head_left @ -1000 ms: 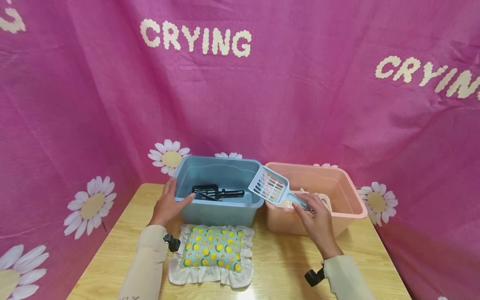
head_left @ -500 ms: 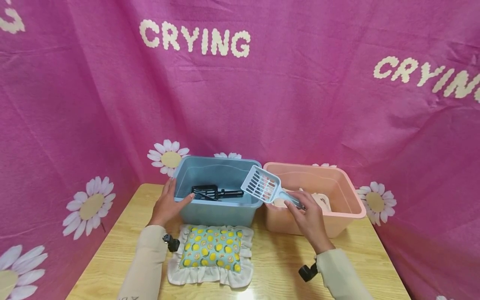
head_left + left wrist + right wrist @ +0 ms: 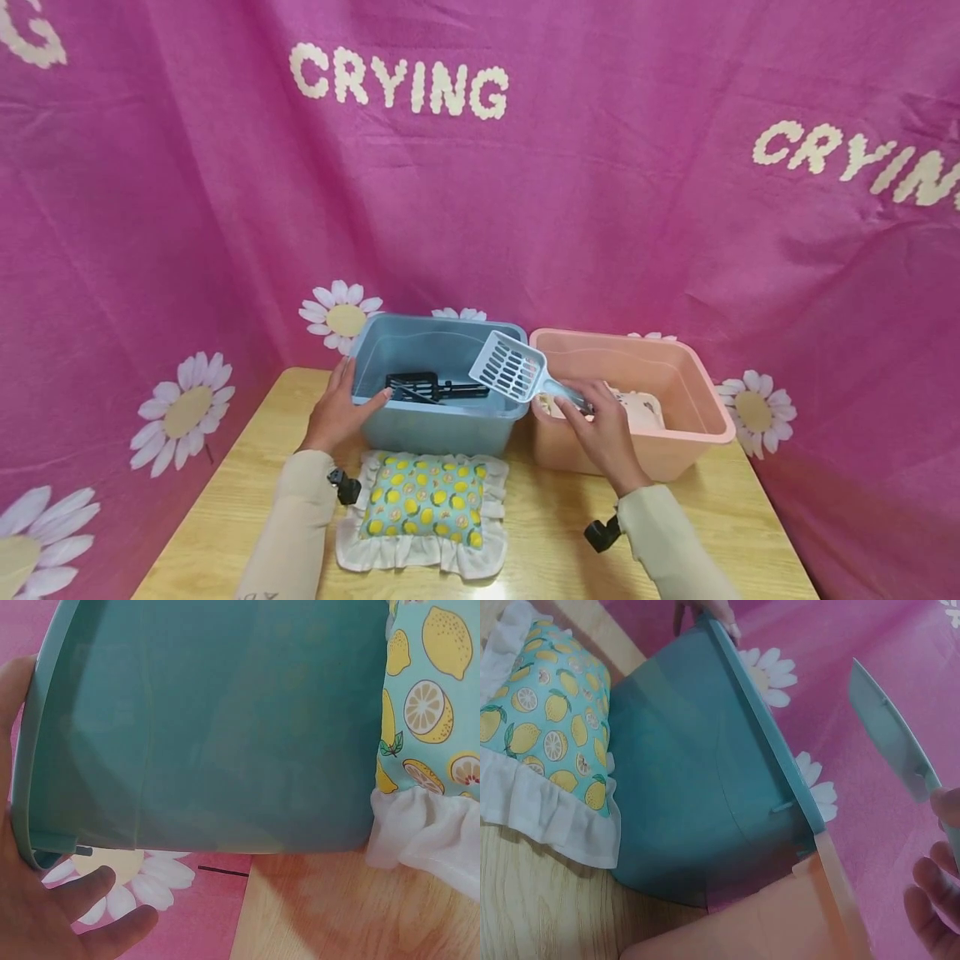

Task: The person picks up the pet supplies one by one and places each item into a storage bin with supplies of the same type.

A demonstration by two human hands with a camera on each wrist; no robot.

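- So the light blue scoop (image 3: 512, 367) is a one-color plastic thing: broad, squarish head, rows of long rounded slots, low raised sides, then it narrows into a handle.
- From the right wrist it's nearly side-on, and the head looks like a slim, shallow wedge.
- It's up over the right end of the blue bin (image 3: 442, 429), head pointing left, with a visible gap to the rim in that wrist view.
- Right hand (image 3: 606, 425) has the handle between thumb and curled fingers, a closed grip, above the peach bin (image 3: 705, 417).
- Left hand (image 3: 335, 412) is spread around the blue bin's near left corner, thumb on the front rim, other fingers pretty straight.
- Inside the blue bin there's a black slotted scoop (image 3: 414, 386), lying flat-ish.
- The peach bin's got pale stuff (image 3: 645, 408) in it, can't make out what.
- Lemon-print cushion (image 3: 425, 500), white ruffled edge, sits in front on the wood table (image 3: 547, 542).
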